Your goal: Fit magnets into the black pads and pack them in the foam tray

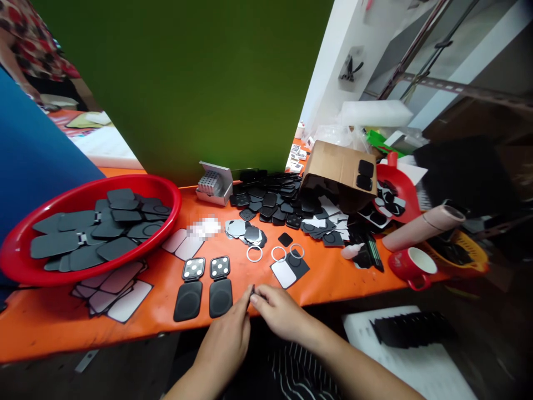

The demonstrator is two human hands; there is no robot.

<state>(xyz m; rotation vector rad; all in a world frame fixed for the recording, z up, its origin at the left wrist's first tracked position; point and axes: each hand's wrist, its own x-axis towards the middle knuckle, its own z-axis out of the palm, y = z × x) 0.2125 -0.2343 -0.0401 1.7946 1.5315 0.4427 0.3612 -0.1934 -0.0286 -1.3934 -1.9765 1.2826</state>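
Observation:
At the table's front edge, my left hand (pixel 227 336) and my right hand (pixel 277 312) meet, fingers closed together. Between the fingertips shows the edge of a thin dark piece (pixel 252 291); the fingers hide the rest, so its kind is unclear. Left of my hands lie two unfolded black hinged pads, a nearer one (pixel 220 298) and another beside it (pixel 188 301), each with white dots on its smaller upper flap. Just beyond my hands are white rings (pixel 254 261), a white rounded sheet (pixel 283 274) and a small black square (pixel 285 239).
A red basin (pixel 177 208) of dark pads stands left. Black pads (pixel 270 200) are heaped at the back, near a cardboard box (pixel 337 164). A red mug (pixel 410 269) and pink bottle (pixel 422 228) stand right. A green partition (pixel 187 83) rises behind.

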